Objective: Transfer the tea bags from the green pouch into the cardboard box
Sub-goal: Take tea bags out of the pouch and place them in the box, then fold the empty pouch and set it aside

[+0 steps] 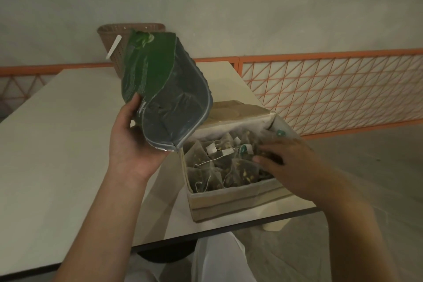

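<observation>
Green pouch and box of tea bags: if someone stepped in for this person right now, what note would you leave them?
Left hand grips the glossy green foil pouch, held open-mouthed above the table.
Right hand is in the brown cardboard box, fingers on the mesh tea bags; whether it pinches one is unclear.
Done: many bags are in the box.
Left: the pouch interior looks empty, though not wholly visible; check it, then set it down.

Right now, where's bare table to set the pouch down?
Free: the white table left of the left hand, up to the brown basket. Crowded: the right corner, with the cardboard box and the right hand inside.
</observation>
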Motion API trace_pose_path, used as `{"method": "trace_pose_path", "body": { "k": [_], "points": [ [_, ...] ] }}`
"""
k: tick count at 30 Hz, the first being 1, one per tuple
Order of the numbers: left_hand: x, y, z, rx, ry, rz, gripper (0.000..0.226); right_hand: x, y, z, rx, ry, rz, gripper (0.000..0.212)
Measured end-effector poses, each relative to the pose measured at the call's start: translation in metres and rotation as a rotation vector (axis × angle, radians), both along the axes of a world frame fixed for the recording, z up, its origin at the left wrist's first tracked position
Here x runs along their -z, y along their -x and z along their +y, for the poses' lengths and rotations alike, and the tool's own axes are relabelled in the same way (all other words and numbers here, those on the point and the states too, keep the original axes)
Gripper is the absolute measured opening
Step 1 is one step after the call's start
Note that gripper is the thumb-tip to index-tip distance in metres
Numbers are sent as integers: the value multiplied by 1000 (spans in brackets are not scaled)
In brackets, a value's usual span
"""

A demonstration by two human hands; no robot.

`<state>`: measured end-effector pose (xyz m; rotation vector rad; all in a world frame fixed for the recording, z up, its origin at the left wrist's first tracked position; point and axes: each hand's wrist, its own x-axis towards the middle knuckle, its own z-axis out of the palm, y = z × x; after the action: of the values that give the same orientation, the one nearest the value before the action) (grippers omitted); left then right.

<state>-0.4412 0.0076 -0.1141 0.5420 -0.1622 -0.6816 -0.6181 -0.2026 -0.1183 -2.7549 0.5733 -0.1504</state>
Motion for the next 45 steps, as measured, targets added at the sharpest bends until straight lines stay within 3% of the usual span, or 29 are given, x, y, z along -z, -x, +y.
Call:
{"method": "trace_pose_path", "body": {
  "k": [2,4,6,8,12,14,18,22,27,29,31,34,37,41,45],
  "points": [
    [-2,1,0,3,0,0,37,-6,1,1,-4,-84,30,38],
    [-3,0,1,11,0,-6,41,-13,-2,3,28,-16,-38,32],
    [-6,0,3,17,-4,-12,45,-23,-9,6,47,119,-214,25],
    [-7,-1,4,22,-13,-12,42,-39,-21,14,-10,105,-457,21],
    [-9,-1,9,0,-70,-15,36,-70,-55,38,-195,-247,-664,52],
    [-9,-1,12,-28,-121,-29,40,-79,-72,50,-300,-257,-680,59],
    [-11,-2,23,-93,-215,-51,34,-86,-107,55,-463,-222,-697,46],
    [-14,-6,41,-113,-236,3,40,-88,-137,55,-446,-139,-664,33],
    [-21,-16,63,-119,-307,2,49,-103,-160,74,-628,-156,-691,73],
    [-25,-17,68,-118,-314,-36,47,-108,-174,81,-675,-116,-647,65],
    [-28,-19,75,-156,-330,-51,56,-113,-186,85,-657,-99,-620,39],
    [-25,-29,89,-263,-337,10,44,-114,-199,88,-584,-214,-643,17],
    [-24,-40,97,-403,-336,21,28,-108,-205,90,-473,-362,-712,20],
    [-31,-45,92,-526,-413,-124,23,-95,-211,93,-358,-560,-760,9],
    [-38,-59,94,-675,-551,-331,18,-91,-210,95,-292,-765,-824,16]
  ]
}}
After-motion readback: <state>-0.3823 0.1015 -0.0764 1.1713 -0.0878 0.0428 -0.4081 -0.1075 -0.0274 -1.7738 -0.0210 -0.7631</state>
